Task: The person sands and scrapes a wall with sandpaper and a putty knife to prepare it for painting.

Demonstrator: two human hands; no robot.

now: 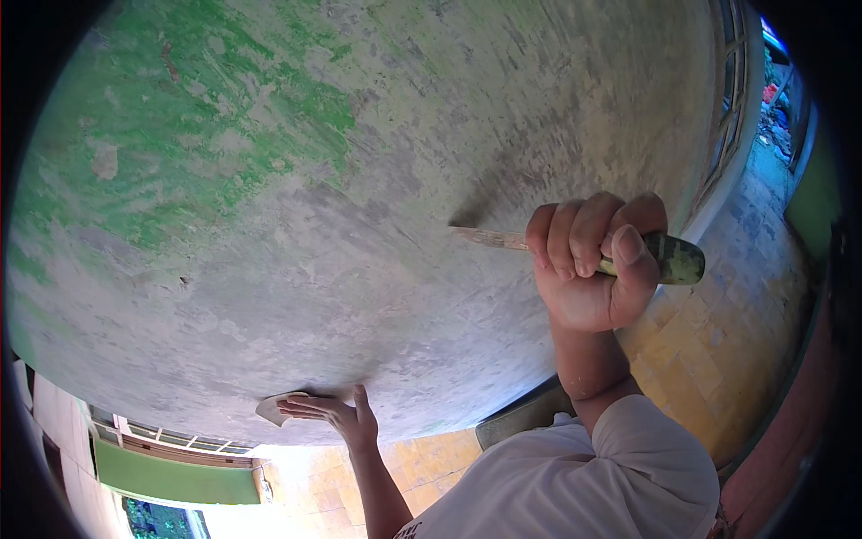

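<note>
My right hand (599, 259) is closed in a fist around a scraper's worn green handle (680, 259). Its narrow blade (490, 237) sticks out past my fingers, seen nearly edge-on, with its tip close to the wall (377, 269); whether it touches is hard to tell. That wall has patchy green paint over bare grey and whitish plaster. Lower in view, my left hand (333, 412) lies near the same wall with straight fingers and the thumb apart. Under those fingers is a pale, thin, flat piece (273, 408) with a curved edge, its material unclear.
A barred window (727, 101) lies along the wall's right side. Yellowish tiles (714, 364) spread at the right and bottom. A dark, box-like object (515, 411) shows behind my white shirt (559, 478). A green panel (175, 473) stands below another barred window (175, 434) at lower left.
</note>
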